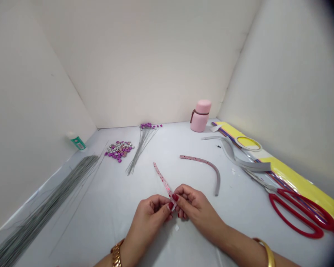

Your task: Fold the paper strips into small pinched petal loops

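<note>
My left hand (150,217) and my right hand (193,207) meet near the front middle of the white table, both pinching the near end of a narrow pink patterned paper strip (161,179). The strip runs away from my fingers toward the upper left, its far end free. A second, curved strip (208,165), pink on one side and grey on the other, lies just beyond my right hand.
Red-handled scissors (295,213) lie at the right beside yellow sheets (303,183), grey strips (236,154) and a tape roll (249,143). A pink jar (200,115) stands at the back. Purple beads (119,149), beaded wires (143,142), a wire bundle (41,211) and a glue bottle (77,141) are on the left.
</note>
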The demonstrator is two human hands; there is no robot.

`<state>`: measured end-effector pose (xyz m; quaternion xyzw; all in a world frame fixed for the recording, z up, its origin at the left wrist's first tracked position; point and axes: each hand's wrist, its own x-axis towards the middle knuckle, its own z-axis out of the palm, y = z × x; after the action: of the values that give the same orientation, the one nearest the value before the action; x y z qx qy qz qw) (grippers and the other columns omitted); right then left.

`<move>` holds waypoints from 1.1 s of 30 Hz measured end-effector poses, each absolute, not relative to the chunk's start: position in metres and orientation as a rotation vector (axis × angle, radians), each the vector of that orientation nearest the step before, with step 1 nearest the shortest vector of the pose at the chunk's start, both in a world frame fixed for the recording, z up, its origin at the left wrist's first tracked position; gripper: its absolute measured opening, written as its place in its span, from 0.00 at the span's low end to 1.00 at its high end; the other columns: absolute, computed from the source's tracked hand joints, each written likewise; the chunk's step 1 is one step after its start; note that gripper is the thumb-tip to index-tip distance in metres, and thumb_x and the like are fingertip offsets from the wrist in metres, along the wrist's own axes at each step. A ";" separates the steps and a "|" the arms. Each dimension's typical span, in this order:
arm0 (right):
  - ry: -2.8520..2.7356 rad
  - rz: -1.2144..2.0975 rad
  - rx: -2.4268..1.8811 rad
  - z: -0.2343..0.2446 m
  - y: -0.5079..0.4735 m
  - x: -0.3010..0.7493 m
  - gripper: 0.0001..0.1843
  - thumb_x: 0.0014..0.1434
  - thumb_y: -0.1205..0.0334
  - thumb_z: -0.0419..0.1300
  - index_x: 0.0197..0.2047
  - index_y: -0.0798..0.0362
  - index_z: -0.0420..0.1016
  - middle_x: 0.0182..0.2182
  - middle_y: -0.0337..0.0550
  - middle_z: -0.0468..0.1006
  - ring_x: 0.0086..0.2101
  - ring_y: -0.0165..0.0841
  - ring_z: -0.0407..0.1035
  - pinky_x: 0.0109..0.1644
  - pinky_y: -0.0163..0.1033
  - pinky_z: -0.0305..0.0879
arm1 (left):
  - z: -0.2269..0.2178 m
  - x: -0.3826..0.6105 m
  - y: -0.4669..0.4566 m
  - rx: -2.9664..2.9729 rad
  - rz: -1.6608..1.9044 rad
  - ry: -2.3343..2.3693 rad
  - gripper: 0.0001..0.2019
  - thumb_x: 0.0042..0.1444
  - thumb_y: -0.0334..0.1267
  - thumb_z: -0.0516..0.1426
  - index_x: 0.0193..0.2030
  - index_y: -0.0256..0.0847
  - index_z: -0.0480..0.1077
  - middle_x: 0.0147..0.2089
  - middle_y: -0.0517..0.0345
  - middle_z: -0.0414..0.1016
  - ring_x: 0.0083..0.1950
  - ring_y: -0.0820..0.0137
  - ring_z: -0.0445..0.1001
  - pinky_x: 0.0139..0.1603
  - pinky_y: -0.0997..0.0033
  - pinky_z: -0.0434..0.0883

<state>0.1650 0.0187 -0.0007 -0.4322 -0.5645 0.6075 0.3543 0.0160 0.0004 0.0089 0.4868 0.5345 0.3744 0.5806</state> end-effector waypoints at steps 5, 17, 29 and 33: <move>-1.440 1.645 -1.112 0.001 0.019 0.165 0.14 0.55 0.52 0.56 0.27 0.54 0.63 0.19 0.33 0.68 0.19 0.24 0.61 0.23 0.30 0.56 | 0.011 0.016 0.000 1.092 0.921 1.196 0.10 0.49 0.40 0.58 0.25 0.34 0.71 0.22 0.58 0.71 0.25 0.73 0.66 0.27 0.76 0.62; -1.426 1.787 -1.030 0.000 0.020 0.167 0.15 0.56 0.51 0.54 0.29 0.56 0.64 0.20 0.35 0.70 0.18 0.23 0.61 0.22 0.29 0.55 | 0.004 0.012 0.002 1.058 0.943 1.103 0.11 0.53 0.39 0.56 0.25 0.34 0.68 0.24 0.57 0.70 0.27 0.73 0.66 0.30 0.74 0.62; -1.553 1.579 -1.087 0.002 0.018 0.169 0.10 0.58 0.59 0.52 0.30 0.56 0.67 0.22 0.36 0.69 0.21 0.25 0.62 0.25 0.31 0.57 | 0.010 0.003 -0.007 2.010 1.179 1.327 0.08 0.53 0.28 0.54 0.39 0.38 0.72 0.35 0.53 0.72 0.37 0.69 0.70 0.38 0.72 0.67; -1.623 1.489 -1.079 0.004 0.017 0.170 0.10 0.59 0.60 0.51 0.30 0.55 0.68 0.23 0.37 0.69 0.23 0.26 0.63 0.26 0.31 0.59 | 0.009 0.005 -0.007 2.061 1.128 1.324 0.09 0.54 0.27 0.53 0.39 0.38 0.73 0.35 0.52 0.73 0.37 0.69 0.70 0.38 0.72 0.67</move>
<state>0.1699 0.0169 0.0042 -0.4140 -0.6228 0.5714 0.3380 0.0049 -0.0067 0.0087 0.7454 0.4789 0.4079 0.2203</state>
